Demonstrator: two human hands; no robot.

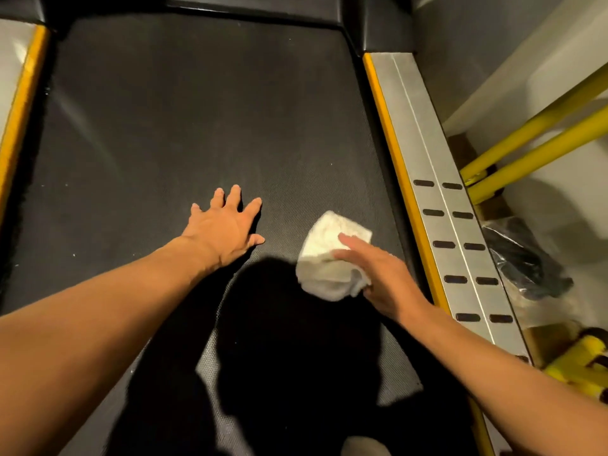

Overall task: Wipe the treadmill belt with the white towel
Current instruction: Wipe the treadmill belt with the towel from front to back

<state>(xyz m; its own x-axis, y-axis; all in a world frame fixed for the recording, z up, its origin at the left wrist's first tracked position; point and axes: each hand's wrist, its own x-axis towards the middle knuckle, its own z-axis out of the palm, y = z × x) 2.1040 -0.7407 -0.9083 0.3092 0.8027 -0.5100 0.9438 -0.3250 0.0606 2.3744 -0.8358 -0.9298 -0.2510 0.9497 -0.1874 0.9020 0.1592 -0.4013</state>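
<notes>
A: Where's the towel relative to the hands?

B: One white towel [325, 258], bunched into a wad, sitting on the right half of the treadmill belt [164, 126]. It's near the right side rail [427, 179] but not touching it. The right hand [385, 281] comes onto it from the near-right side, so the wad lies ahead-left of that palm.

A: Grip?

B: The right hand holds the towel with the index finger laid straight across the top. The lower fingers look tucked into the near fold. The thumb is hidden, so read that as pinch plus press, not confirmed. The left hand [223, 228] is flat on the belt, fingers spread and holding nothing. Looks like a brace.

A: Axis?

B: The wad's long axis runs roughly along the belt's length, tilted a little. The left hand is beside it on the left, clearly apart and a bit further forward. The right hand is the only one on the towel.

A: What does the next stroke turn on?

B: Most of the bare belt lies ahead and to the left of the towel. My read is that the stroke goes forward toward the front cover [263, 4], or left across the belt, where it would meet the left hand.

A: Counts?

B: One towel, two hands, one belt. Two side rails, the left rail [13, 77] only partly in frame. Two yellow tubes [526, 153] off to the right.
</notes>
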